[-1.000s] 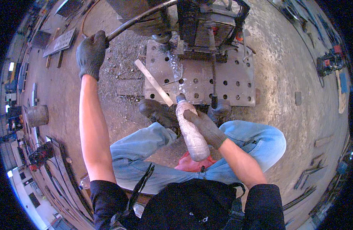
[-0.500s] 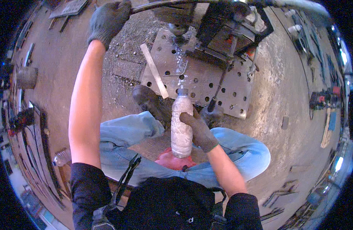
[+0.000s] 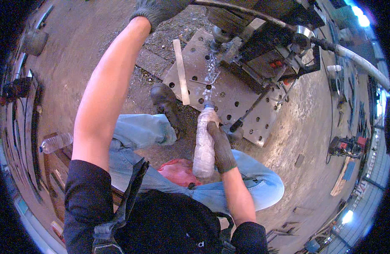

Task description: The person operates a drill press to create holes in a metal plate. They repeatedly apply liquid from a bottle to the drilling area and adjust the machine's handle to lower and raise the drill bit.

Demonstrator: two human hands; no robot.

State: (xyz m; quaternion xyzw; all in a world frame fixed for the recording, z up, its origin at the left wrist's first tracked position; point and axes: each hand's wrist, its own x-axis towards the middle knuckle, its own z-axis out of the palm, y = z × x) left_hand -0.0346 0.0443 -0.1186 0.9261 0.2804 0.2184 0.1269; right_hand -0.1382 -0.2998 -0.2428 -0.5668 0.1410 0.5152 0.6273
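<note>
My right hand [image 3: 221,146], in a dark grey glove, wraps around a plastic bottle [image 3: 204,148] with whitish contents or wrapping. The bottle leans slightly, its grey cap pointing away from me toward a perforated steel plate [image 3: 256,114]. White wet-looking spots run across the plate from near the cap to a machine's lower spindle [image 3: 221,34]. At the top edge my left hand [image 3: 163,9], gloved too, is closed on a long metal lever [image 3: 245,12] of the dark machine [image 3: 262,63]; its fingers are partly cut off by the picture's edge.
A light flat strip [image 3: 181,72] and a thin bent rod lie on the plate. Metal shavings cover the ground behind. A clear bottle [image 3: 56,143] lies at the left, near long metal bars [image 3: 23,131]. A red and black device [image 3: 349,146] sits at the right.
The view has turned and shifted, showing more of the machine at the right. The left hand stays on the lever, the right on the bottle, which now tilts a little more.
</note>
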